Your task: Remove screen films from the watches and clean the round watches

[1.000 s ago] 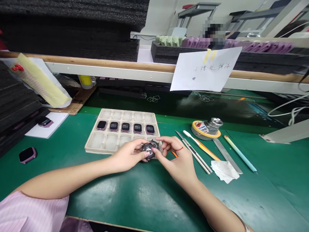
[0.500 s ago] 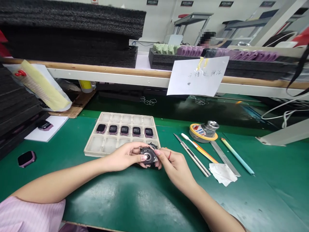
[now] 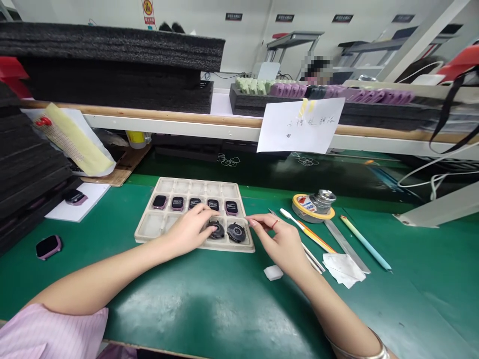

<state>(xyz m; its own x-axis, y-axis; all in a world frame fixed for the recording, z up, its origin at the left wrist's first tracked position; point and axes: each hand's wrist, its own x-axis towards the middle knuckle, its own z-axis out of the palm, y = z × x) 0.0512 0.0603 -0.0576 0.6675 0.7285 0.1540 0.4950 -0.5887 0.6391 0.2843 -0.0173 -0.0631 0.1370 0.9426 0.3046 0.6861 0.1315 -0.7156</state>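
Observation:
My left hand (image 3: pixel 192 224) reaches over a cream compartment tray (image 3: pixel 145 234). Its thumb and fingers are around a black round watch part (image 3: pixel 216 230) in the front row. Beside that, in the front right compartment, lies another black round watch part (image 3: pixel 236 232). Several dark-screened square watches with purple cases, one of them a purple watch (image 3: pixel 231 207), fill the middle row; my left fingers partly cover some. Just right of the tray, my right hand (image 3: pixel 282 242) is closed in a pinch; whatever its fingertips hold is too small to make out.
Right of my right hand lie a toothbrush (image 3: pixel 310 232), tweezers (image 3: pixel 316 262), a tape roll (image 3: pixel 312 209), a steel ruler (image 3: pixel 346 244), a pen (image 3: pixel 366 244) and white wipes (image 3: pixel 344 269). A small white block (image 3: pixel 273 272) sits nearby. A loose watch (image 3: pixel 48 247) lies left. A shelf (image 3: pixel 168 124) crosses behind.
Both hands have parted. The black round parts held between them now lie in the tray's front row, my left hand at one. My right hand moved right; a white block shows below it.

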